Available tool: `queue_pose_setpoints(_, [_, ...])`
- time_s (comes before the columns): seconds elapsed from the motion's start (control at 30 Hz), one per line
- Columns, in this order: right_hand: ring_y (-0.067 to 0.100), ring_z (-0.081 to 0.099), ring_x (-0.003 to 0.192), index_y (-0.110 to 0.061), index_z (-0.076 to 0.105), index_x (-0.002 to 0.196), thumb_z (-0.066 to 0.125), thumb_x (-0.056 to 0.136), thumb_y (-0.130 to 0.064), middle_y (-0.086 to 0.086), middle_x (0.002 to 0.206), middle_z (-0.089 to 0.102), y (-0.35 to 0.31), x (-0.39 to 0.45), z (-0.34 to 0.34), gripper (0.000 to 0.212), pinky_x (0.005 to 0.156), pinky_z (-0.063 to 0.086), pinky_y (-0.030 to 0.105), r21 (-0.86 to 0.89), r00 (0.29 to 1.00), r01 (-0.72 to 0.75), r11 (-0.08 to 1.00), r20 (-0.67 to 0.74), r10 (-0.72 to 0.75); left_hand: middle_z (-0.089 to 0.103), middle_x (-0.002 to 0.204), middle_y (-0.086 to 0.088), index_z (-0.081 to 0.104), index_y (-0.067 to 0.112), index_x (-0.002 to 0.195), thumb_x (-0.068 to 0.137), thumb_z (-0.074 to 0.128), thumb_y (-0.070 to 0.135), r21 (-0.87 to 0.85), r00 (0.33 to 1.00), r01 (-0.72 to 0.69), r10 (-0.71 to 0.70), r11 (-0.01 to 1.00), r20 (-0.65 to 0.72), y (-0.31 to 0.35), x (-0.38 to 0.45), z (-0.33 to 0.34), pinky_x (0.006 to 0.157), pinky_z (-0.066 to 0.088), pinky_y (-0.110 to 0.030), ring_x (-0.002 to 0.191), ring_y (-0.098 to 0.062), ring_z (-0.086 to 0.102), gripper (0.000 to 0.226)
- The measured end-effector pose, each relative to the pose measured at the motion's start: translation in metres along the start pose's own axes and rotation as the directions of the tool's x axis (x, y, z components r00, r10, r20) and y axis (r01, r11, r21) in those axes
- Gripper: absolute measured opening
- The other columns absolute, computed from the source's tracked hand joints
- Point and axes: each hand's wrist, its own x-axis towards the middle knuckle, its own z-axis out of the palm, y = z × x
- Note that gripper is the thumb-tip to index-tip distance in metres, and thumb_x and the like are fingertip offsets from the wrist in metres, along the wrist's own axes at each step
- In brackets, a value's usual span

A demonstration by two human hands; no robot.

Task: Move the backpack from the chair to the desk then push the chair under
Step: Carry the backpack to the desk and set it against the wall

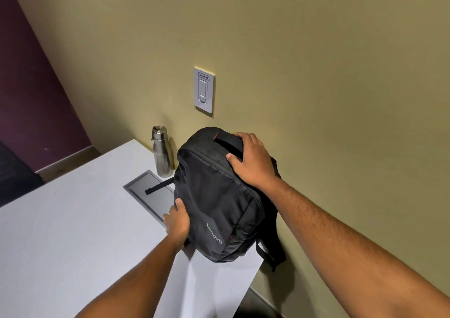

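Note:
A black backpack (219,196) with a grey logo stands on the white desk (73,232), leaning against the olive wall at the desk's right end. My right hand (250,159) grips its top by the carry handle. My left hand (177,222) holds its lower left side. One shoulder strap hangs over the desk's right edge. The chair is not in view.
A steel water bottle (160,152) stands at the wall just left of the backpack. A grey cable hatch (151,196) is set into the desk beside my left hand, with a strap end lying on it. A wall switch plate (204,91) is above.

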Motion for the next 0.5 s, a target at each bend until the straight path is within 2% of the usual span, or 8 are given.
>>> queue_pose_setpoints(0.1, [0.028,0.043,0.133,-0.012,0.040,0.150,0.067,0.093,-0.038,0.008,0.145,0.048,-0.010,-0.013,-0.005,0.069,0.112,0.039,0.042,-0.029,0.999,-0.005,1.000,-0.034,0.004,0.021,0.165,-0.021,0.037,0.011,0.153,0.105,0.015,0.056,0.296,0.987,-0.117,0.143,0.948,-0.068,0.005,0.000,-0.027,0.125,0.012,-0.056,0.153,-0.040,0.017,0.069])
queue_pose_setpoints(0.2, [0.027,0.034,0.143,-0.011,0.034,0.154,0.064,0.095,-0.042,0.008,0.156,0.040,-0.023,-0.023,-0.008,0.073,0.118,0.033,0.046,-0.088,0.998,-0.006,0.996,-0.066,0.000,0.017,0.166,-0.022,0.033,0.008,0.154,0.104,0.017,0.056,0.525,0.943,-0.275,0.332,0.805,-0.016,0.008,0.003,-0.053,0.126,0.009,-0.055,0.155,-0.039,0.012,0.071])
queue_pose_setpoints(0.33, [0.027,0.029,0.149,-0.012,0.037,0.153,0.062,0.096,-0.042,0.009,0.159,0.038,-0.039,-0.038,-0.010,0.069,0.122,0.028,0.049,-0.161,0.990,0.045,0.986,-0.126,-0.065,0.011,0.168,-0.020,0.027,0.013,0.158,0.100,0.015,0.063,0.694,0.879,-0.381,0.472,0.611,0.067,0.020,-0.003,-0.079,0.126,0.007,-0.053,0.156,-0.038,0.007,0.077])
queue_pose_setpoints(0.5, [0.028,0.020,0.156,-0.014,0.038,0.154,0.061,0.097,-0.040,0.010,0.163,0.035,-0.055,-0.068,-0.004,0.067,0.126,0.018,0.054,-0.276,0.979,0.122,0.953,-0.128,-0.162,0.001,0.170,-0.017,0.018,0.017,0.160,0.096,0.010,0.068,0.802,0.809,-0.437,0.568,0.407,0.153,0.038,-0.024,-0.101,0.125,0.001,-0.049,0.156,-0.037,-0.001,0.082])
